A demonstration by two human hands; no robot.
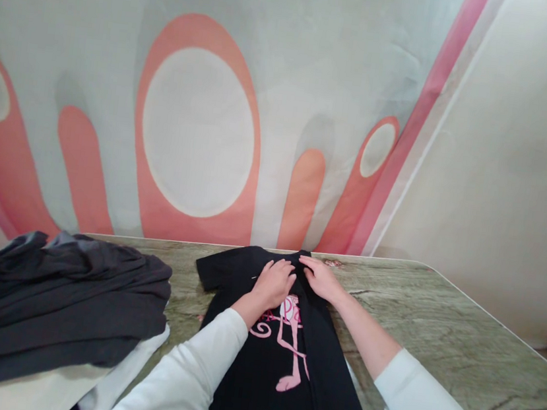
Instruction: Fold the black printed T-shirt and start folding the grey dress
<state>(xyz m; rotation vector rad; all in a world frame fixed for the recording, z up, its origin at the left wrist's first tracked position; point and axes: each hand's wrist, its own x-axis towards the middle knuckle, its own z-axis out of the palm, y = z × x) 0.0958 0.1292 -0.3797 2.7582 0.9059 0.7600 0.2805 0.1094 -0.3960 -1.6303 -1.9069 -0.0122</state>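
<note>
A black T-shirt [265, 390] with a pink cartoon figure printed on it lies on the table, its collar toward the wall. The sleeve on the left is spread outward, while the right side is folded inward over the front, covering part of the print. My left hand [274, 283] rests flat on the upper chest below the collar, fingers stretched out. On the folded shoulder to the right lies my right hand [320, 277], fingers extended and thumb apart, touching the cloth near the collar.
A pile of dark grey clothes [57, 298] sits at the left, with white cloth [140, 355] under it. The wood-patterned table [437, 331] ends at a wall [290, 67] with a coral and grey printed design.
</note>
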